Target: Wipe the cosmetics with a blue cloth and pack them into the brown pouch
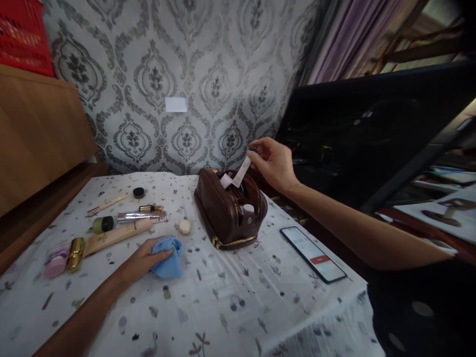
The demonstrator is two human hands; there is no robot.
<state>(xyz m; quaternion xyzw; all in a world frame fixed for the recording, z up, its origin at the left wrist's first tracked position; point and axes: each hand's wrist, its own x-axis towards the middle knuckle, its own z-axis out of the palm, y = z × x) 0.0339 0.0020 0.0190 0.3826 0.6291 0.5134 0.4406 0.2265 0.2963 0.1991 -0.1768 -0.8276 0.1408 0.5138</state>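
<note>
A crumpled blue cloth [167,258] is gripped in my left hand [148,258], resting on the patterned white tablecloth. My right hand [274,162] pinches the end of a slim pale tube [242,171] above the unzipped brown toiletry bag [219,210]. The tube's lower end reaches the bag's opening. Inside the bag, a white cap [248,209] and other items partly show; the rest is hidden. Just beyond the cloth lies a small cream-coloured round item [184,227].
Left of the bag lie several cosmetics: a beige tube [117,236], a silver tube [139,216], a gold cylinder [76,254], a pink-capped bottle [55,265] and a dark round pot [139,192]. A lit phone [313,254] lies near the right edge. A large black screen [364,129] stands beyond it.
</note>
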